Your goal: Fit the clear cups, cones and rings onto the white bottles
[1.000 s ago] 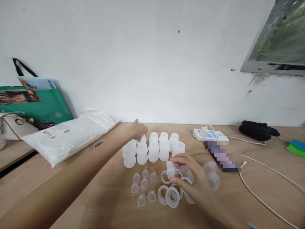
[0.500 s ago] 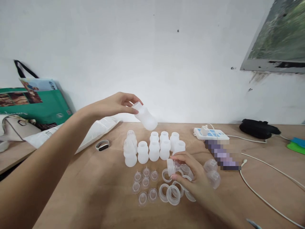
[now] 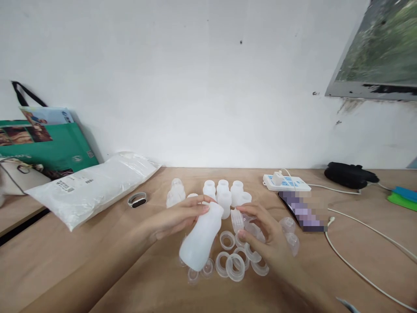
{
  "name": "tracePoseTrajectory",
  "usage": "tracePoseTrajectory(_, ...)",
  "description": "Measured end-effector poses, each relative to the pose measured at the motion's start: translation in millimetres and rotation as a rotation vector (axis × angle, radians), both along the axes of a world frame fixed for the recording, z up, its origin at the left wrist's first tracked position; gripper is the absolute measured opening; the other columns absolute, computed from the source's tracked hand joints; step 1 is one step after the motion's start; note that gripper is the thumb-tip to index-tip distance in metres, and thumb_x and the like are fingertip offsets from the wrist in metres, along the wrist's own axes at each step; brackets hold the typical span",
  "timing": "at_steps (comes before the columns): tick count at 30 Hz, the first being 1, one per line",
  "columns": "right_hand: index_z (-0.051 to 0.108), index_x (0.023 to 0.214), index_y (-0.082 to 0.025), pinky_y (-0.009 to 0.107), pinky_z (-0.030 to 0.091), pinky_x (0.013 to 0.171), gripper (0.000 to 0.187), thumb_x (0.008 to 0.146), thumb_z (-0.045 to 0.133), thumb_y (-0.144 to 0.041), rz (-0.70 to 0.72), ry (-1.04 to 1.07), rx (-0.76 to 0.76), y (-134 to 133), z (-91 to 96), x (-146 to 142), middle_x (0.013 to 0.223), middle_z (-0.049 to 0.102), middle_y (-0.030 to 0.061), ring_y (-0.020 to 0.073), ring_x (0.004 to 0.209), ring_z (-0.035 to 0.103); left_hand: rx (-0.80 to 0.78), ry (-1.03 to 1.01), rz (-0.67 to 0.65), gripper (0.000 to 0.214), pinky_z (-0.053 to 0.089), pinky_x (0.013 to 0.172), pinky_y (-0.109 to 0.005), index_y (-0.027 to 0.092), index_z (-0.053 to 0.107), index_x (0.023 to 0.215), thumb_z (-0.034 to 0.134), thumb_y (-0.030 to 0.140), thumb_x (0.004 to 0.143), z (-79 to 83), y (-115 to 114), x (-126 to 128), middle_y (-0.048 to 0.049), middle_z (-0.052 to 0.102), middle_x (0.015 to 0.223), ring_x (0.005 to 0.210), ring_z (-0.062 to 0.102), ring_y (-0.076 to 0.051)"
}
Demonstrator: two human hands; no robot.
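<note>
My left hand grips a frosted white baby bottle near its neck, the mouth tilted up toward the right and the base low toward me. Close to that mouth, a small gap apart, my right hand pinches a clear screw collar with a teat in it, the threaded end facing the bottle. Under my hands lie several loose collar rings. Clear teats are partly hidden behind the held bottle. Several open bottles stand beyond, alongside capped ones at their left.
Two clear dome caps lie right of my right hand. Behind them are a phone, a power strip with cables and a black case. A wristband, a white plastic parcel and a green bag are at left.
My left hand has brought the bottle down and toward me, turning its mouth toward the right hand. My right hand still holds the collar and teat, nearly in place.
</note>
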State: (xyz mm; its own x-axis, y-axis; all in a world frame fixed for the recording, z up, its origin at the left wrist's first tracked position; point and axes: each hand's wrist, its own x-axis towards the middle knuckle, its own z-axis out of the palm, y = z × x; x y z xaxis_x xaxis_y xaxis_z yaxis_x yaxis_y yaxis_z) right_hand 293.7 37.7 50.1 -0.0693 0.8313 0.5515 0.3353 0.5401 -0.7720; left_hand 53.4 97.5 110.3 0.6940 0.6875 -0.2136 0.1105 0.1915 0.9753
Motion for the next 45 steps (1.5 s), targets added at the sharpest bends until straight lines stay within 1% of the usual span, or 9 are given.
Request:
tracePoseTrajectory(8, 0.068, 0.118, -0.028, 0.038, 0.055, 0.090, 0.032, 0.087, 0.068, -0.027, 0.104, -0.053, -0.017, -0.5, 0.4, -0.6, 0.121, 0.070, 0.0062, 0.0249, 0.112, 0.064, -0.119, 0.003, -0.119, 0.039, 0.050, 0.074, -0.034, 0.024, 0.054, 0.121, 0.050, 0.054, 0.097, -15.8, -4.0, 4.3, -0.0036, 0.072, 0.099, 0.086, 0.071, -0.024)
tracePoseTrajectory(19, 0.067, 0.118, -0.028, 0.035, 0.054, 0.090, 0.032, 0.086, 0.069, -0.027, 0.192, -0.093, -0.050, -5.5, 3.2, -3.9, 0.118, 0.070, 0.0055, 0.0238, 0.110, 0.064, -0.155, 0.049, -0.149, 0.037, 0.050, 0.071, -0.034, 0.032, 0.053, 0.117, 0.052, 0.060, 0.093, -19.4, -14.7, 11.4, 0.0015, 0.069, 0.101, 0.078, 0.071, -0.021)
tracePoseTrajectory(26, 0.070, 0.085, -0.020, 0.028, 0.051, 0.065, 0.017, 0.085, 0.064, -0.037, 0.121, -0.138, -0.205, -1.3, -1.9, -6.8, 0.078, 0.070, 0.0013, 0.0183, 0.072, 0.063, 0.407, 0.195, -0.033, 0.027, 0.047, 0.076, -0.031, 0.026, 0.050, 0.111, 0.051, 0.049, 0.096, -19.9, -31.4, 17.2, -0.0014, 0.058, 0.111, 0.088, 0.058, -0.018)
tracePoseTrajectory(32, 0.049, 0.055, -0.021, 0.024, 0.035, 0.043, 0.054, 0.092, 0.047, -0.060, 0.052, -0.157, -0.238, -3.8, -4.0, -10.2, 0.050, 0.048, -0.0028, 0.0130, 0.048, 0.046, 1.017, 0.482, 0.005, 0.027, 0.045, 0.093, -0.044, 0.025, 0.053, 0.117, 0.059, 0.039, 0.095, -18.1, -57.9, 33.6, -0.0094, 0.056, 0.125, 0.109, 0.056, -0.031)
tracePoseTrajectory(35, 0.055, 0.059, -0.020, 0.025, 0.036, 0.043, 0.064, 0.097, 0.031, -0.065, 0.044, -0.146, -0.250, -5.4, -4.9, -6.1, 0.050, 0.051, -0.0013, 0.0135, 0.048, 0.048, 1.170, 0.527, -0.010, 0.028, 0.043, 0.096, -0.047, 0.024, 0.052, 0.120, 0.057, 0.038, 0.096, -21.8, -57.2, 35.8, -0.0110, 0.056, 0.124, 0.112, 0.055, -0.033)
tracePoseTrajectory(38, 0.068, 0.098, -0.020, 0.029, 0.049, 0.053, 0.062, 0.099, 0.026, -0.065, 0.087, -0.066, -0.264, -2.7, -4.1, 2.1, 0.071, 0.066, 0.0030, 0.0168, 0.061, 0.061, 0.989, 0.454, 0.033, 0.026, 0.044, 0.094, -0.043, 0.026, 0.049, 0.118, 0.056, 0.038, 0.097, -25.1, -51.2, 29.3, -0.0085, 0.055, 0.125, 0.109, 0.056, -0.029)
tracePoseTrajectory(40, 0.056, 0.127, -0.024, 0.034, 0.056, 0.069, 0.052, 0.095, 0.042, -0.064, 0.153, -0.016, -0.254, -0.2, -1.3, 7.2, 0.100, 0.070, 0.0065, 0.0199, 0.082, 0.067, 0.771, 0.359, 0.073, 0.022, 0.046, 0.087, -0.037, 0.027, 0.046, 0.115, 0.055, 0.035, 0.097, -28.6, -48.2, 22.7, -0.0054, 0.055, 0.121, 0.100, 0.057, -0.024)
tracePoseTrajectory(43, 0.042, 0.135, -0.031, 0.039, 0.054, 0.092, 0.062, 0.082, 0.074, -0.043, 0.283, -0.042, -0.258, 0.2, 4.2, 10.4, 0.127, 0.063, 0.0071, 0.0223, 0.110, 0.063, 0.491, 0.205, 0.092, 0.019, 0.045, 0.072, -0.029, 0.028, 0.043, 0.111, 0.052, 0.034, 0.096, -38.0, -47.3, 13.7, -0.0001, 0.055, 0.105, 0.079, 0.055, -0.015)
tracePoseTrajectory(45, 0.043, 0.130, -0.031, 0.040, 0.052, 0.097, 0.061, 0.079, 0.078, -0.029, 0.368, -0.090, -0.270, -2.5, 6.9, 8.8, 0.127, 0.064, 0.0058, 0.0223, 0.115, 0.062, 0.379, 0.125, 0.085, 0.020, 0.042, 0.066, -0.027, 0.028, 0.042, 0.111, 0.051, 0.039, 0.096, -45.6, -48.2, 9.6, 0.0012, 0.053, 0.098, 0.073, 0.052, -0.014)
